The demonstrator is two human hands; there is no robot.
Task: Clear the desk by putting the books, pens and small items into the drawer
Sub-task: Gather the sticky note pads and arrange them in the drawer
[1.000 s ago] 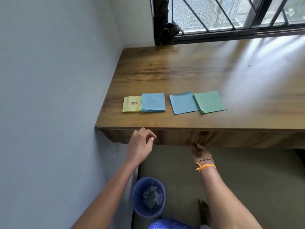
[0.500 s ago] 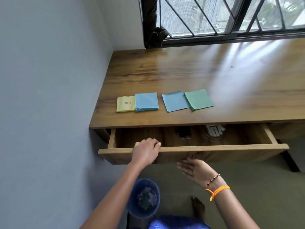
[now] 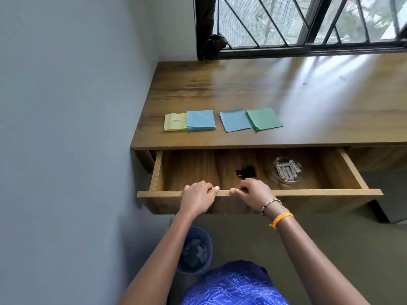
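Observation:
The wooden drawer (image 3: pixel 312 192) under the desk stands pulled out. My left hand (image 3: pixel 198 198) and my right hand (image 3: pixel 253 195) both grip its front edge, side by side. Inside lie a small black item (image 3: pixel 246 171) and a clear packet of white sticks (image 3: pixel 287 170). On the desk (image 3: pixel 286 89) near its front left sit a yellow paper pad (image 3: pixel 175 122), a blue pad (image 3: pixel 200 120), a second blue pad (image 3: pixel 235 120) and a green pad (image 3: pixel 264 118) in a row.
A grey wall runs along the left of the desk. A barred window (image 3: pixel 308 20) is behind it. A blue waste bin (image 3: pixel 195 249) with scraps stands on the floor below the drawer, beside my left arm.
The drawer went from shut to pulled far out. My right hand came up from below and now grips the front edge next to my left hand.

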